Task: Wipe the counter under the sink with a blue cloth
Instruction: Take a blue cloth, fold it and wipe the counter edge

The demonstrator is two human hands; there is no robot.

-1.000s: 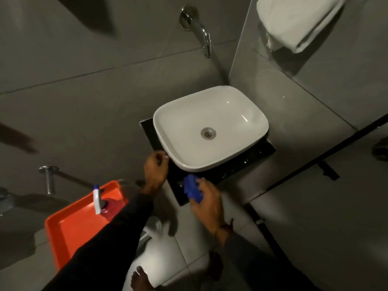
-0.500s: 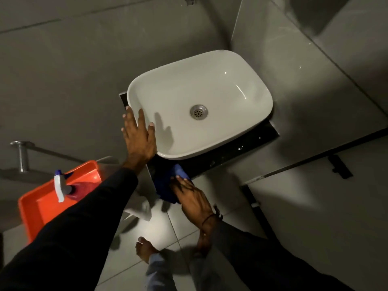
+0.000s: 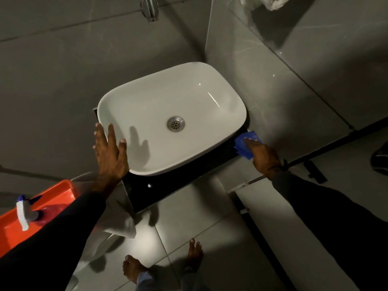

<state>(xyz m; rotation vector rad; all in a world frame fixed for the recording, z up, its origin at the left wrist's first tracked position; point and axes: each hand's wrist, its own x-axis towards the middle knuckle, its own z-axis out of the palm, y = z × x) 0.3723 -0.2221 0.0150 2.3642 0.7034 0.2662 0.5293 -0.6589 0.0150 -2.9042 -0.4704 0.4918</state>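
Observation:
A white basin (image 3: 189, 95) stands on a glossy black counter (image 3: 168, 190) fixed to the grey tiled wall. My right hand (image 3: 264, 154) presses a folded blue cloth (image 3: 244, 142) flat on the counter's far right corner, beside the basin and against the side wall. My left hand (image 3: 110, 152) rests on the basin's left front rim with its fingers spread, holding nothing. Most of the counter is hidden under the basin; only its front strip shows.
A chrome tap (image 3: 150, 9) juts from the wall above the basin. An orange tray (image 3: 12, 227) with a spray bottle (image 3: 23, 213) sits at the lower left. White paper (image 3: 117, 223) lies below the counter. My bare feet (image 3: 134, 267) stand on the tiled floor.
My right hand has slid the blue cloth from the counter's front left corner along the front edge to the far right corner. My left hand stays on the basin's rim.

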